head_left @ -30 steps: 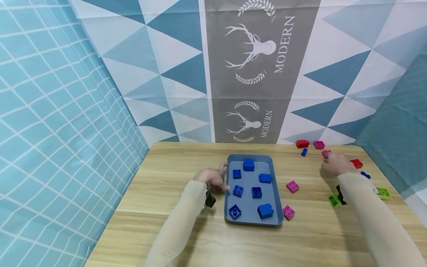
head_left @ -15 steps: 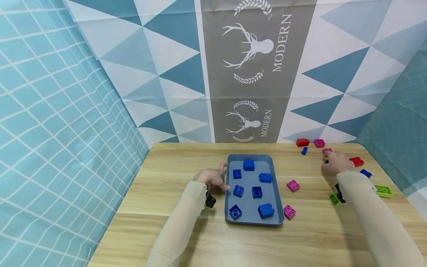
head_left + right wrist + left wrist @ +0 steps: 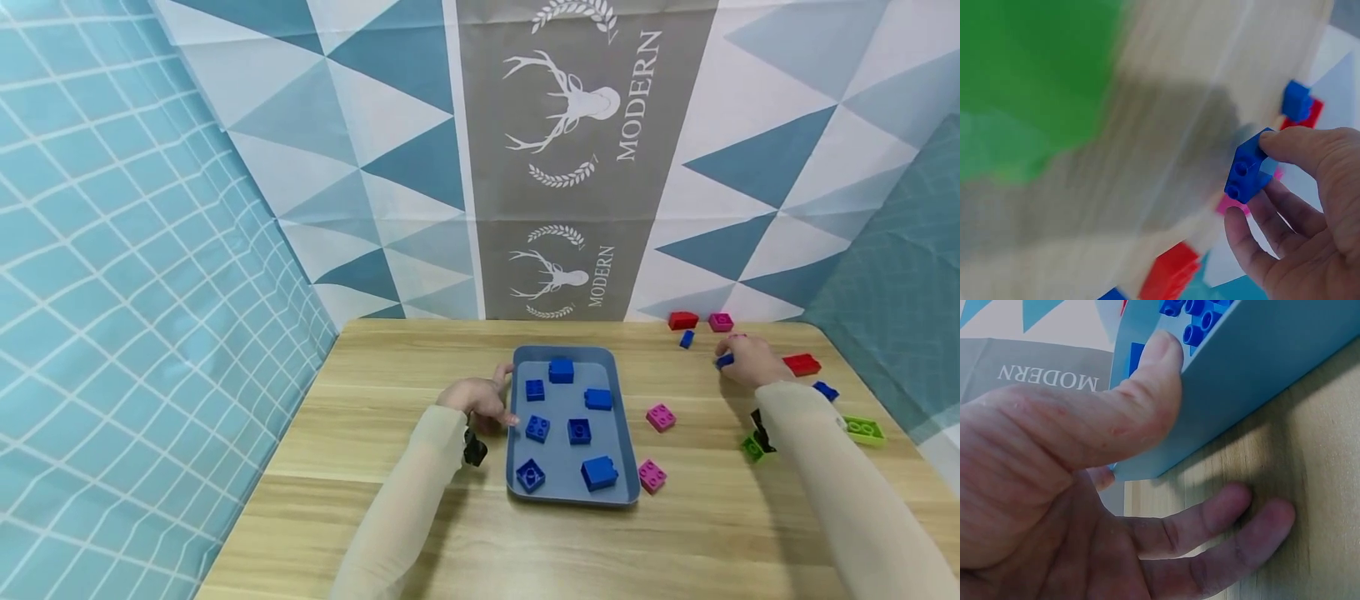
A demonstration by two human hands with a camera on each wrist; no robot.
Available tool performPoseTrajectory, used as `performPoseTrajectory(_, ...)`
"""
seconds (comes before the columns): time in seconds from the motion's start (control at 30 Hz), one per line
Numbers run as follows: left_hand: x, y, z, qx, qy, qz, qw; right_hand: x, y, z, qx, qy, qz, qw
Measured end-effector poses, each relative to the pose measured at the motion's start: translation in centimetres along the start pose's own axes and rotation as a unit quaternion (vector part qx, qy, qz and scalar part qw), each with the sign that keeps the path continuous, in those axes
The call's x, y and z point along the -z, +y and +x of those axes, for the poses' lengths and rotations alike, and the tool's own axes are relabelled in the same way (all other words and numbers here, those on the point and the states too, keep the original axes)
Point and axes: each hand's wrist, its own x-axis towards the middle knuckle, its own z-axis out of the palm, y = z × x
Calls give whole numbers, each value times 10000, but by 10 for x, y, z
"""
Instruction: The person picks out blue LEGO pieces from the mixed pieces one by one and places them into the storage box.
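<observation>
My right hand (image 3: 752, 362) pinches a small blue toy brick (image 3: 1249, 169) with a sloped side, thumb on one end and fingertips at the other, near the table's far right. Just behind it lies a pink brick (image 3: 1233, 204), mostly covered by the hand in the head view. My left hand (image 3: 474, 400) is beside a blue-grey tray (image 3: 558, 462), touching its left side. In the left wrist view the thumb (image 3: 1147, 394) lies against the tray's rim, and two relaxed fingers are spread low over the wood. Several blue bricks (image 3: 598, 472) are spread inside the tray.
Two pink bricks (image 3: 661, 417) lie right of the tray. At the back are a red brick (image 3: 682, 320), a small blue brick (image 3: 687, 339) and another pink brick (image 3: 721, 322). Red (image 3: 802, 364), blue (image 3: 826, 391) and green (image 3: 865, 430) bricks lie around the right arm.
The right hand has shifted from the pink brick to the blue brick, which now shows between its fingers. My left hand stays at the tray's side.
</observation>
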Motion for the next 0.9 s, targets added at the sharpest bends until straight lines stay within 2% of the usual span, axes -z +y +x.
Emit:
performPoseTrajectory(0.17, 2, -1, -3, 66, 110, -30, 9999, 5, -29, 11, 590, 136, 13, 9982)
performPoseTrajectory(0.3, 1, 0, -3, -151, 145, 14, 9998, 8, -54, 14, 1114, 228, -159, 9934)
performPoseTrajectory(0.57, -1, 4, 3, -221, 98, 36, 9997, 2, -103, 12, 2203, 548, -385, 9731)
performPoseTrajectory(0.73, 0, 4, 3, -157, 45, -71, 9998, -13, -138, 10, 2721, 454, -304, 9607)
performPoseTrajectory(0.9, 0, 2, 2, -57, 53, -121, 9999, -29, -172, 8, 2963, 46, -415, 9542)
